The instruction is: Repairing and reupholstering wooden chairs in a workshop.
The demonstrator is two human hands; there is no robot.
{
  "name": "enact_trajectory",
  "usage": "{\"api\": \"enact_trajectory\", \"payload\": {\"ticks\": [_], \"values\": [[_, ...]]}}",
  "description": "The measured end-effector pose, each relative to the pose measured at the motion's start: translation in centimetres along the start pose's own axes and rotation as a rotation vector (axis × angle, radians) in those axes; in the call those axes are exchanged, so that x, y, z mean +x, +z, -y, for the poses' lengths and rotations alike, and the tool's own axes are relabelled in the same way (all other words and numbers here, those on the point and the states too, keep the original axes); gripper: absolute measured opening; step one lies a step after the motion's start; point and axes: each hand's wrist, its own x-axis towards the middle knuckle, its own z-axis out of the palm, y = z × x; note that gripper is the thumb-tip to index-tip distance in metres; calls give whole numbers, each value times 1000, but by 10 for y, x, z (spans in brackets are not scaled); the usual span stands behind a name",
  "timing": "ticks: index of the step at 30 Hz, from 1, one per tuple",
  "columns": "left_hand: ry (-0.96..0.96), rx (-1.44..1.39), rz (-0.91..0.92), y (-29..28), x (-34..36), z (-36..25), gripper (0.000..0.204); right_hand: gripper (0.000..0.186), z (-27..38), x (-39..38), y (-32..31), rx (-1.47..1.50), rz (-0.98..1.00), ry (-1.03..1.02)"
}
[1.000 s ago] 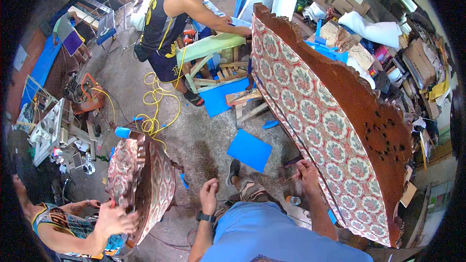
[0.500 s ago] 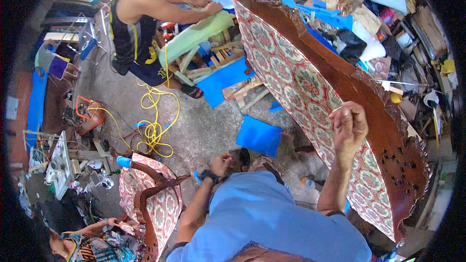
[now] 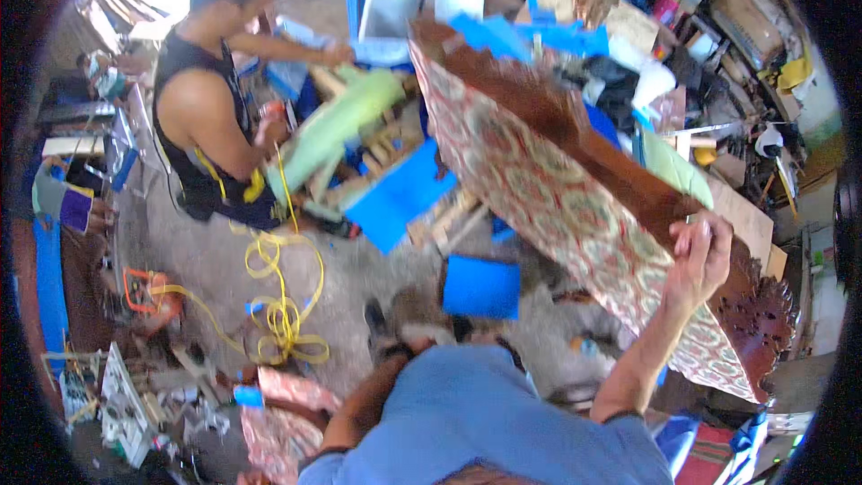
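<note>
A long sofa back, with a carved brown wooden frame (image 3: pixel 628 175) and red, green and cream patterned fabric (image 3: pixel 557 193), stands tilted at my right. My right hand (image 3: pixel 703 251) is at the border of fabric and wood, its fingers curled closed. Whatever it may pinch is hidden by the fingers. Low in front of my blue shirt, my left hand (image 3: pixel 415 347) is dark and smeared, so its fingers cannot be made out. Below and left of that arm lies a smaller piece in similar fabric (image 3: pixel 283 431), partly cut off by my arm.
A co-worker (image 3: pixel 211 99) at the upper left leans by a pale green padded piece (image 3: pixel 346 126) on wooden framing. Yellow hose (image 3: pixel 285 314) coils on the floor near an orange-framed tool (image 3: pixel 153 292). A blue sheet (image 3: pixel 482 286) lies ahead of me; piled scraps (image 3: pixel 628 45) fill the far right.
My view has shifted and blurred. My right hand is farther right along the sofa back, closer to the wood. My left hand is lower and less distinct. The co-worker now bends with one arm lowered.
</note>
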Motion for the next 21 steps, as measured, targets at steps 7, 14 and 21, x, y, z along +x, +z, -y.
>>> {"api": "enact_trajectory", "payload": {"ticks": [7,14,21], "values": [[240,79,-69,-67,-14,59,37,12,14,-74,81,-98,-8,318],[408,53,-32,-104,-38,117,37,11,-1,-150,136,-59,-22,549],[246,-135,102,-183,-32,111,33,10,-34,-232,141,15,-56,874]]}}
